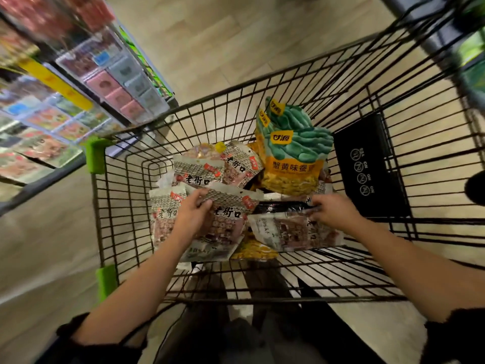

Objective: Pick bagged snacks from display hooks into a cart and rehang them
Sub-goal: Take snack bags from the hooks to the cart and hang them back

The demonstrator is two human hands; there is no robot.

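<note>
Black wire cart [301, 82] with green corner guards [96, 157]; yellow-and-green bag [294, 153]; grey-patterned bags [228, 206].

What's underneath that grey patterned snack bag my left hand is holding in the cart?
Under the grey patterned bag, held by the left hand, a similar bag's pale end and a yellow bag show. Anything deeper is covered.

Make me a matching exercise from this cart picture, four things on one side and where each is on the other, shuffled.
Things:
1. left hand
2. right hand
3. yellow-and-green snack bags
4. black placard

Places:
A. leaning upright at the far end of the pile
B. on the cart's right wire wall
C. gripping a grey-patterned bag
D. on a dark-topped bag

Pairs: 1-C, 2-D, 3-A, 4-B
</note>
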